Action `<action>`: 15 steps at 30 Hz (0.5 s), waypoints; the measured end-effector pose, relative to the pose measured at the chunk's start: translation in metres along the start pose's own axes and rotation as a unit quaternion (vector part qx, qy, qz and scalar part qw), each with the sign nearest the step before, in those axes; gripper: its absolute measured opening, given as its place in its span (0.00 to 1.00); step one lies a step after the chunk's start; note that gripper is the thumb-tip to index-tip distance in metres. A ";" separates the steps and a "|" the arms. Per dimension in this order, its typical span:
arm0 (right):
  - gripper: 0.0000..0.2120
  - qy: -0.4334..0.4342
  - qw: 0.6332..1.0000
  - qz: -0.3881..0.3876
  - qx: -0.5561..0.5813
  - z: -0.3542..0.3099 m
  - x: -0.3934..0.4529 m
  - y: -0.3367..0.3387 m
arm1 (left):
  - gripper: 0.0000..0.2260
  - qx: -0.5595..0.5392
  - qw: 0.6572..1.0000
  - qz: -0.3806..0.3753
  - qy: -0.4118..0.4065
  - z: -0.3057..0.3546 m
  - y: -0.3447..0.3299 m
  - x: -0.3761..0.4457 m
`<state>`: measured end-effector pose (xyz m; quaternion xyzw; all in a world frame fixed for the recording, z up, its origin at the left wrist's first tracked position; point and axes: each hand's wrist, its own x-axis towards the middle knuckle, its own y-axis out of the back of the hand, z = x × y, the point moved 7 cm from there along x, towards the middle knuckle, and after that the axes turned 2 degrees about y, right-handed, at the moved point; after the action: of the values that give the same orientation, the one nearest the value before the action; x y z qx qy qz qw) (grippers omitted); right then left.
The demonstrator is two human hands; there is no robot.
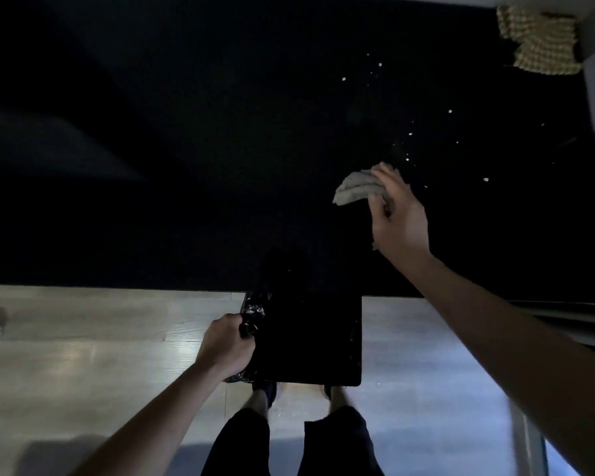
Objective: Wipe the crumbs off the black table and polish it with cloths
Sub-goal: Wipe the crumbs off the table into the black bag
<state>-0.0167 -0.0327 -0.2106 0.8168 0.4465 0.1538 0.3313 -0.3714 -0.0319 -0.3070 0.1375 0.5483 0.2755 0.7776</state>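
Farthest left, the left hand (225, 345) has its grip clenched on the crinkled liner at the left rim of a black bin (310, 338), which it holds just under the near edge of the black worktop (186, 166), mouth up. That placement suggests the bin is there to catch whatever gets swept over the edge.

Moving right, a grey cloth (356, 187) sits bunched over the worktop, right of centre. Its long axis runs roughly left to right, tilted a little, with the free end pointing left and slightly toward the person. The right hand (401, 214) has its grip closed around the cloth's right end, fingers curled over it. Whether the cloth is pressed onto the surface or just above it is hard to tell in this dim light.

Beyond and to the right of that hand, pale crumbs (409, 134) lie scattered across the worktop, from just beside the cloth out toward the far right corner. There a second, checked cloth (543, 39) lies crumpled and untouched.

The step in hand looks like crumb clearing, with polishing not yet begun. The next move probably calls for reaching past the farthest crumbs, laying the cloth flat, and drawing them down and leftward to the edge above the bin, keeping the bin tight under the lip so nothing falls to the floor (83, 355).
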 end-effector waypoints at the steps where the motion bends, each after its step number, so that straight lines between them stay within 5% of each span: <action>1: 0.21 0.002 0.999 -0.015 -0.030 0.006 0.005 -0.005 | 0.09 -0.002 1.000 0.002 0.006 0.002 -0.003 0.000; 6: 0.22 0.112 0.990 -0.061 -0.065 0.001 -0.039 -0.030 | 0.06 -0.011 0.999 0.007 0.033 0.018 -0.019 -0.004; 9: 0.22 0.179 0.970 -0.160 -0.041 -0.007 -0.094 -0.039 | 0.06 -0.005 0.999 0.015 0.045 0.032 -0.025 -0.007; 12: 0.24 0.193 0.943 -0.272 0.005 -0.007 -0.139 -0.036 | 0.06 -0.003 0.998 0.018 0.056 0.044 -0.031 -0.011; 15: 0.24 0.184 0.936 -0.294 0.059 -0.003 -0.142 -0.016 | 0.07 -0.006 0.998 0.026 0.058 0.057 -0.036 -0.014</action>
<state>-0.1070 -0.1439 -0.2134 0.6243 0.7283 0.1703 0.2256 -0.3123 -0.0644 -0.2941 0.1310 0.5871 0.3063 0.7378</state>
